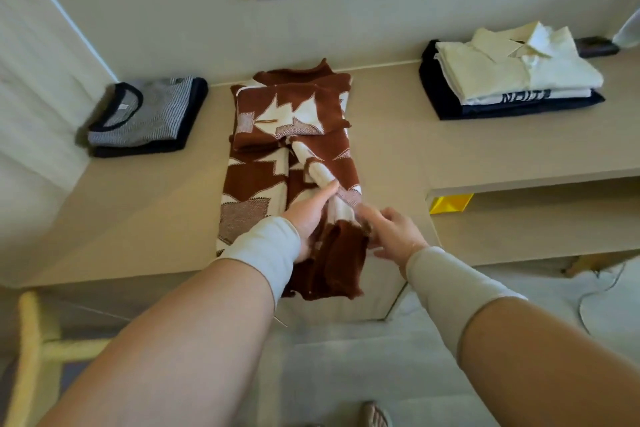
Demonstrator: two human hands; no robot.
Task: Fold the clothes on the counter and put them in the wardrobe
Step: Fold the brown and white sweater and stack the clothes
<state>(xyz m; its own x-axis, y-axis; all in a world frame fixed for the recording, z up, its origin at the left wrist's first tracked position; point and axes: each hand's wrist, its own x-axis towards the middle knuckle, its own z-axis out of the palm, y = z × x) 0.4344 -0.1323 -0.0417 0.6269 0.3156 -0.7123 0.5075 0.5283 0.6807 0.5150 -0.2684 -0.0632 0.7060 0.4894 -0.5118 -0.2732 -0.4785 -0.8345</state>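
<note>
Both hands, left hand (311,215) and right hand (394,232), grasp a brown-and-white sweater (291,149) with curled fingers on a beige bench (398,149)

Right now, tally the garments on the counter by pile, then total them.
Left pile: 2 (striped top, dark item beneath)
Brown-and-white sweater, under both hands: 1
Right pile: 3 visible layers (cream shirt, white printed tee, navy item)
Total: 6
</note>
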